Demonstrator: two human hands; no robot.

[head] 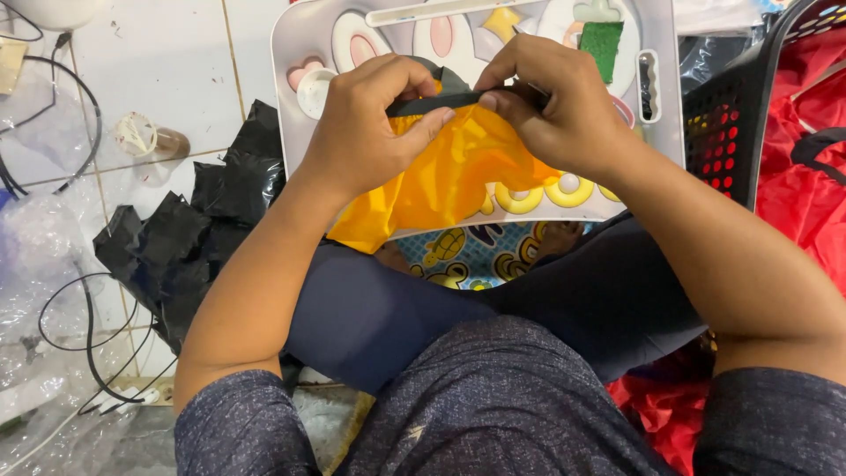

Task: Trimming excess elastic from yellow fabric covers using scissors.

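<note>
Pinching the black band [441, 102] of soft, light orange fabric [449, 181], left hand [366, 123] and right hand [551, 110] fingers press together at 12 o'clock, probably the firmest hold.

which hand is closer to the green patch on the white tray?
Right. The right hand pinches the black strip of the orange fabric just below the green patch; the left hand grips the same strip further left, away from it.

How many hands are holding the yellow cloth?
2. The left hand pinches the black strip along the top edge of the shiny orange-yellow cloth, and the right hand grips the same strip beside it. No other hands show.
</note>
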